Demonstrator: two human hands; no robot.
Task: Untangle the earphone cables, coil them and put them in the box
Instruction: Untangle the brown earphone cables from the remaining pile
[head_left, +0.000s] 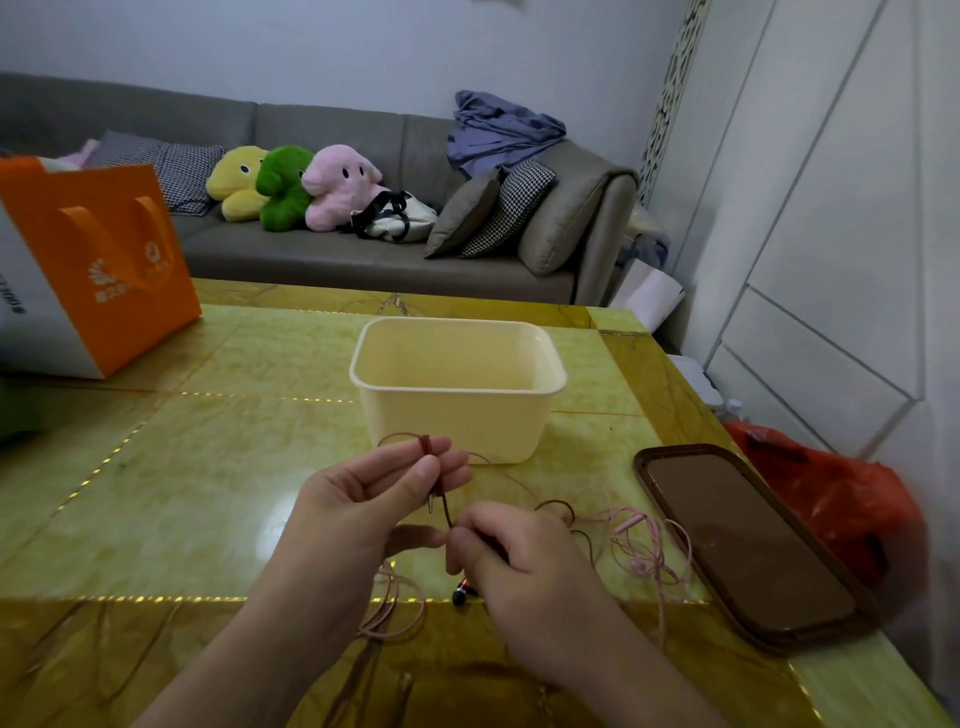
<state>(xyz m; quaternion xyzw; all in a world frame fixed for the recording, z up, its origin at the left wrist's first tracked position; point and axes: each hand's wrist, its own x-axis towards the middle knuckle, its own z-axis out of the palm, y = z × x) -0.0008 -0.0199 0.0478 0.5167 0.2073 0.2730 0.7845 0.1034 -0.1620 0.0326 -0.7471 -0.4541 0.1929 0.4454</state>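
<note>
Dark red cable (442, 501) runs taut between both hands above the table's near edge: the left hand (374, 499) pinches a small wound bundle at its fingertips, and the right hand (511, 553) grips the strand lower down. To coil well, I judge each turn should stay small and even, with steady tension from the right. Count: two earphone sets, the dark one in hand and a pink cable (641, 545) loose toward the right edge; one cream box (457, 387) at the table's middle, nothing visible inside; one brown lid (748, 540).
</note>
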